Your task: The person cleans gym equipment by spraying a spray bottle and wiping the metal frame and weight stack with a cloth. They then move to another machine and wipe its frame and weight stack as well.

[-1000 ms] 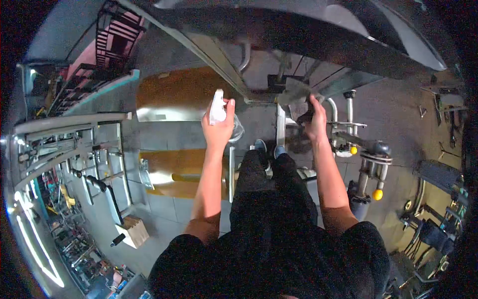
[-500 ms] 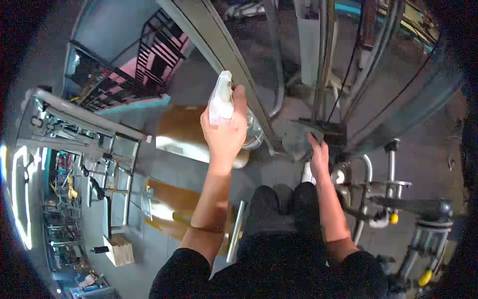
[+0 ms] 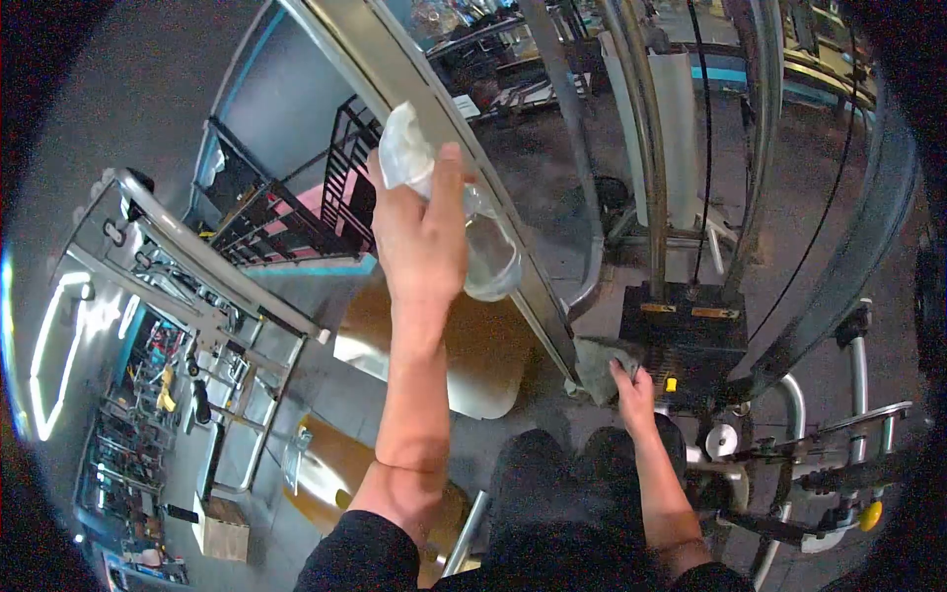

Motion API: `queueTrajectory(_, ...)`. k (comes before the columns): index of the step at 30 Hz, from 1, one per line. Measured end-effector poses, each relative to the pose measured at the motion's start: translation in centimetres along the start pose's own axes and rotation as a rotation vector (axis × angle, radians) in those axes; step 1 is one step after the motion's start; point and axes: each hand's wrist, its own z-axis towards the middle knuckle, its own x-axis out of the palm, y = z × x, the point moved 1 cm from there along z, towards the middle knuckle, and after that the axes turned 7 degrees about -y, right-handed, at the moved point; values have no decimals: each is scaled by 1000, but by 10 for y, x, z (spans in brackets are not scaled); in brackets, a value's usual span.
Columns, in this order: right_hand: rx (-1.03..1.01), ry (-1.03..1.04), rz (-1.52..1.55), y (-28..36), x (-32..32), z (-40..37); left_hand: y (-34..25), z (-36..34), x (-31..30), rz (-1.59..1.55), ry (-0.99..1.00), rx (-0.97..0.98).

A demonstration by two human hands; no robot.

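My left hand is wrapped around the neck of a clear spray bottle with a white trigger head, held up in front of a slanting metal post. Lower and to the right, my right hand grips a crumpled grey cloth. The cloth lies against or very near the foot of that post; exact contact is hard to make out. Just beyond my right hand is a black weight stack with orange labels and a yellow pin.
Brown padded boards sit below my left arm. A silver-framed machine stands at the left, with a wooden block on the floor. Curved metal tubes and black cables rise at the right. Black railings stand beyond.
The view has tilted, bringing more of the room's far side into sight. Both hands keep their hold; the spray bottle now leans sideways and shows more, while the cloth sits lower in view.
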Motion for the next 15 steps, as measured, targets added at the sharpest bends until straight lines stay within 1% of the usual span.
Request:
queueTrajectory(1,46,-10,-86,-5,-1,-1,-3,-5,2,44,15,-94)
queueTrajectory(2,55,-14,-83,-7,0,-5,-5,-7,2,47,25,-97)
queueTrajectory(4,5,-17,-130,-9,0,-4,-6,-8,5,200,28,-25)
queueTrajectory(5,12,-19,-135,-5,0,-4,-3,-7,8,200,33,-33)
queueTrajectory(7,-5,-24,-233,3,3,-5,3,-6,13,268,-26,181)
queueTrajectory(8,5,-28,-236,-4,2,-7,8,-8,14,267,-16,175)
queueTrajectory(10,0,-48,-310,-16,2,-5,13,-8,15,315,15,372)
queueTrajectory(11,30,-48,-256,1,7,-12,10,-9,17,310,15,373)
queueTrajectory(13,24,-38,-262,-6,6,-16,-3,-13,19,105,-45,252)
queueTrajectory(15,23,-27,-269,-9,6,-21,-7,-13,21,128,-47,259)
